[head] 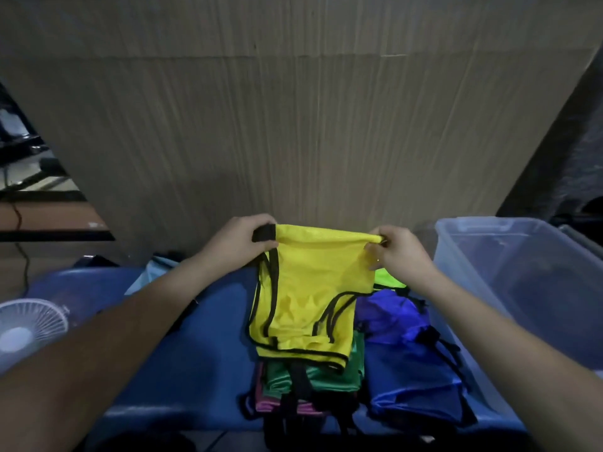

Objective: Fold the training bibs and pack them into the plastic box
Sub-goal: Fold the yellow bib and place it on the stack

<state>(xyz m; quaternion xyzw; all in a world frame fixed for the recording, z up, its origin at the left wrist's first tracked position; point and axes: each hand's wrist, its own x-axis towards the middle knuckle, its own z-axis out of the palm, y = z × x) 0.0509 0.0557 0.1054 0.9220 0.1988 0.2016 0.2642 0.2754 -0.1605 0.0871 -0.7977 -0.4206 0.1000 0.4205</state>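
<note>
Both hands pinch the top edge of the yellow mesh training bib with black trim point(310, 288), the left hand point(243, 244) at its black corner tab, the right hand point(396, 252) at the other corner, so it hangs over the stack of folded green and pink bibs point(313, 380) on the blue table point(202, 337). It looks light, limp and slippery, so corners seem the best hold. The clear plastic box point(509, 256) stands just right.

Big corrugated cardboard sheet point(293, 125) stood upright as the backdrop, filling most of the view. Blue table surface point(202, 337) lay below it. Small white fan point(29, 327) sat at the left. Dim lighting; dark desk point(49, 223) with cables behind, left.
</note>
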